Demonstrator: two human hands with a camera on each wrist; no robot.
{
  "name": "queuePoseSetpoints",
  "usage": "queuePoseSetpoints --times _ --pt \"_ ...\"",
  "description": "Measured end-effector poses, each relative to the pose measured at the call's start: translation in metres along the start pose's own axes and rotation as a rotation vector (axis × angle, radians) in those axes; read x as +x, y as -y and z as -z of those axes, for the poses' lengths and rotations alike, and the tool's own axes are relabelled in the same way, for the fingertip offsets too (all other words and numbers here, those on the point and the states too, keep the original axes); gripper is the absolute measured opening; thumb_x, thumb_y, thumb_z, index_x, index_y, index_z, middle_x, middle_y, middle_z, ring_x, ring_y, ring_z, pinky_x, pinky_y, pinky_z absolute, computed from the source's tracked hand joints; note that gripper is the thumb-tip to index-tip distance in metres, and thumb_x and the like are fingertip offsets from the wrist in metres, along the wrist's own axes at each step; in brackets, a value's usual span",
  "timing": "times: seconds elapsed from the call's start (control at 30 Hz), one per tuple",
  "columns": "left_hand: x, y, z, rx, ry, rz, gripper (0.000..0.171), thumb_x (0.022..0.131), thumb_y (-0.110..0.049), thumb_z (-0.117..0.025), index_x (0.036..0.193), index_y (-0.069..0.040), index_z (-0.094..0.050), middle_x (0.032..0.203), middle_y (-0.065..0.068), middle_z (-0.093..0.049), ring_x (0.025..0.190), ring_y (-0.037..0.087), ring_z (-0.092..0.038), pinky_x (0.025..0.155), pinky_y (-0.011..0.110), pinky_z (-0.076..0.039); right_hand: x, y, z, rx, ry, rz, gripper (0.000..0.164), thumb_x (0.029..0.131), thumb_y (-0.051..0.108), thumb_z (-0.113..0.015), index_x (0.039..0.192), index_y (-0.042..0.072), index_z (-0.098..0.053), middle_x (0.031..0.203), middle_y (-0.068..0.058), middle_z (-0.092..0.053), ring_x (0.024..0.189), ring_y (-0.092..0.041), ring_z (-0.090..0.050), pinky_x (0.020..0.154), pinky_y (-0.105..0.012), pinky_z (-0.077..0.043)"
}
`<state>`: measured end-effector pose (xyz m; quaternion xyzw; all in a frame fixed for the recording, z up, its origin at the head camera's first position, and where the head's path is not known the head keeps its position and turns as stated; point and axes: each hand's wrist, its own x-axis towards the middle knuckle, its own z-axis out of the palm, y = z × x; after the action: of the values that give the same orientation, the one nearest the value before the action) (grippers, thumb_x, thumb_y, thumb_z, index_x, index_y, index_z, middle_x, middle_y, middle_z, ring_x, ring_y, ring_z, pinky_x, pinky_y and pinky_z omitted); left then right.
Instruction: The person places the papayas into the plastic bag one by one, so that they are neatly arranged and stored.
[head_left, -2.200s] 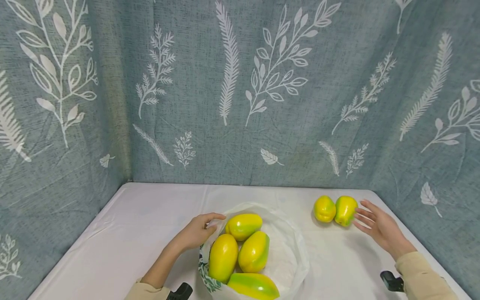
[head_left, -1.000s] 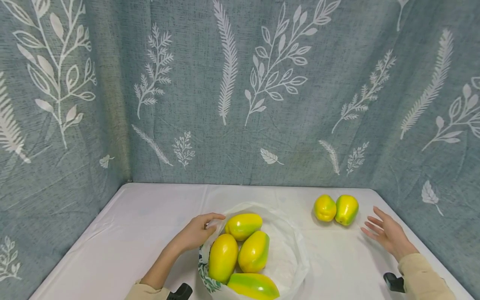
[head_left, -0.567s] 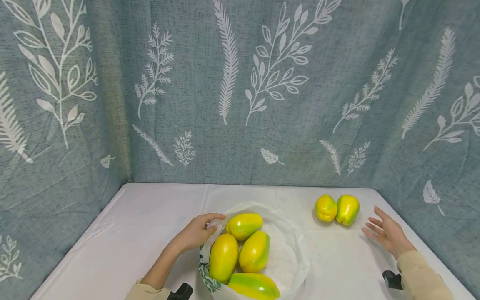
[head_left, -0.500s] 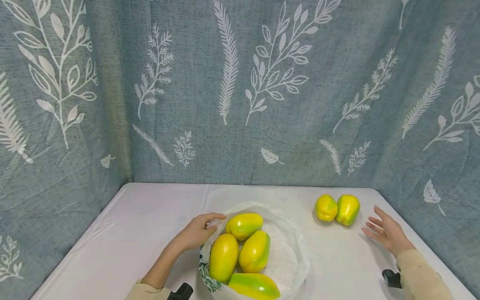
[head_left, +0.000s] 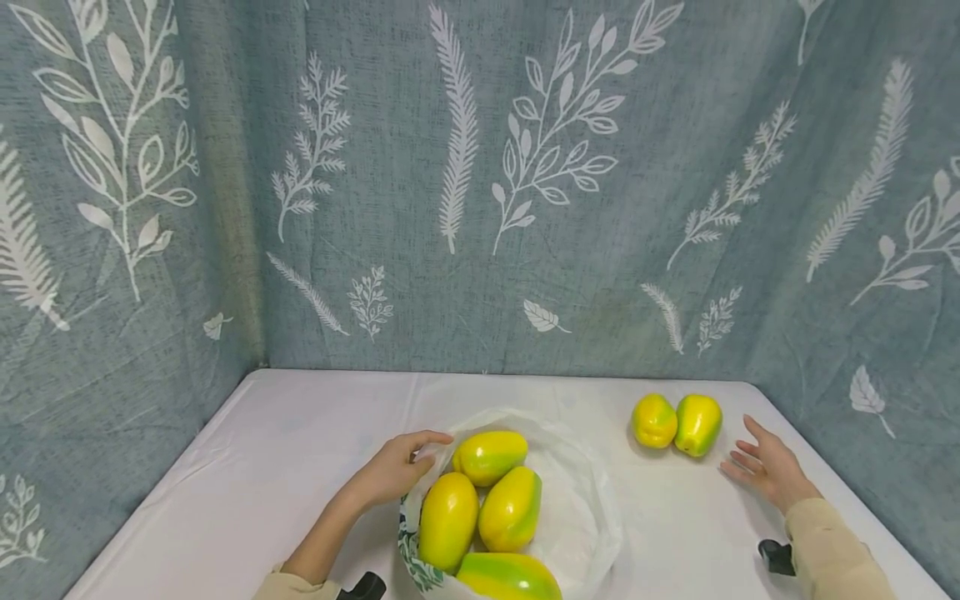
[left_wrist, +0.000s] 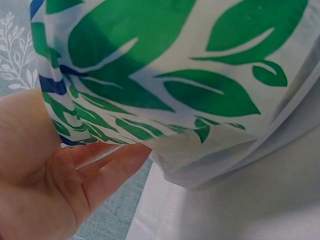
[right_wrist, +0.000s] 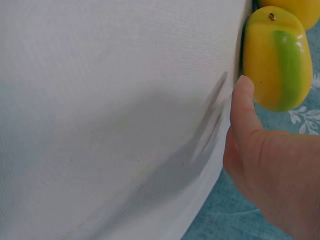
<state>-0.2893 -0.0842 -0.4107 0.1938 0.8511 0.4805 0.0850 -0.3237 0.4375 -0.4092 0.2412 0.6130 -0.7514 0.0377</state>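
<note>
A white plastic bag (head_left: 609, 533) with a green leaf print stands with its mouth wide on the table. Inside, several yellow-green papayas (head_left: 447, 518) lie towards its left side. At the bag's left rim, my left hand (head_left: 393, 468) pinches the edge; the left wrist view shows the leaf-printed side (left_wrist: 210, 92) over its fingers. Two more papayas sit side by side at the back right, a left one (head_left: 654, 421) and a right one (head_left: 698, 425). Just right of them hovers my right hand (head_left: 772, 467), fingers extended and holding nothing, a small gap from the right papaya.
A white cloth covers the table (head_left: 300, 433). Grey-blue curtains (head_left: 480, 283) with white leaf patterns enclose it at the back and both sides. A black wrist device (head_left: 777, 557) sits at the right sleeve, and another (head_left: 365, 586) at the left.
From beside the right papaya, my right hand has drawn back to the right, then stayed nearly still. My left hand, the bag and the papayas keep their places; the head view has tilted slightly.
</note>
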Motion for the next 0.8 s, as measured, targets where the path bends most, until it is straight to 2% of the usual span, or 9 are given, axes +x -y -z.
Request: queuePoseSetpoints --times 0.13,0.23,0.3,0.43,0.57,0.8 --pt "0.0003 0.0009 0.0002 0.001 0.007 -0.002 0.036 0.097 -0.001 -0.047 0.132 -0.005 -0.055 0.114 0.018 -0.061 0.039 0.009 -0.023 0.042 0.023 -0.031 0.0018 -0.0023 0.0013 0.053 -0.003 -0.014 0.079 0.096 0.047 -0.044 0.154 0.02 0.003 0.136 -0.024 -0.02 0.134 -0.034 -0.019 0.093 -0.042 -0.044" --pt "0.0005 0.0016 0.0003 -0.001 0.01 -0.003 0.036 0.097 -0.002 -0.047 0.132 -0.005 -0.055 0.112 0.017 -0.061 0.039 0.009 -0.023 0.042 0.023 -0.031 0.0024 -0.0028 -0.0004 0.078 -0.001 -0.025 0.079 0.096 0.047 -0.044 0.154 0.021 0.004 0.142 -0.024 -0.015 0.134 -0.033 -0.018 0.096 -0.043 -0.042" --pt "0.0005 0.002 -0.0001 -0.003 0.009 -0.001 0.036 0.097 -0.002 -0.047 0.132 -0.005 -0.055 0.119 0.018 -0.058 0.039 0.009 -0.023 0.042 0.023 -0.031 0.0027 -0.003 -0.0023 0.076 0.01 -0.023 0.078 0.097 0.046 -0.042 0.153 0.021 0.005 0.147 -0.025 -0.007 0.135 -0.033 -0.017 0.098 -0.043 -0.039" --pt "-0.0007 0.0032 -0.0004 -0.006 0.003 -0.002 0.036 0.097 -0.001 -0.047 0.132 -0.005 -0.055 0.126 0.021 -0.053 0.039 0.009 -0.023 0.041 0.023 -0.031 0.0044 -0.0041 -0.0053 0.041 0.026 -0.011 0.077 0.097 0.046 -0.04 0.153 0.02 0.006 0.153 -0.025 0.004 0.134 -0.034 -0.018 0.098 -0.042 -0.04" --pt "-0.0016 0.0031 -0.0006 -0.004 0.001 -0.002 0.035 0.097 -0.001 -0.047 0.131 -0.005 -0.056 0.128 0.022 -0.052 0.04 0.009 -0.024 0.042 0.023 -0.031 0.0079 -0.0057 -0.0061 0.005 0.028 -0.001 0.081 0.096 0.049 -0.041 0.153 0.017 0.008 0.153 -0.025 0.007 0.133 -0.035 -0.019 0.097 -0.042 -0.041" --pt "-0.0012 0.0012 -0.001 -0.002 -0.003 -0.004 0.036 0.097 -0.001 -0.047 0.131 -0.005 -0.056 0.132 0.024 -0.05 0.04 0.009 -0.023 0.042 0.023 -0.03 0.0104 -0.0056 -0.0087 -0.087 0.032 0.024 0.09 0.095 0.054 -0.039 0.148 0.012 0.02 0.153 -0.025 0.015 0.14 -0.038 -0.006 0.097 -0.042 -0.041"
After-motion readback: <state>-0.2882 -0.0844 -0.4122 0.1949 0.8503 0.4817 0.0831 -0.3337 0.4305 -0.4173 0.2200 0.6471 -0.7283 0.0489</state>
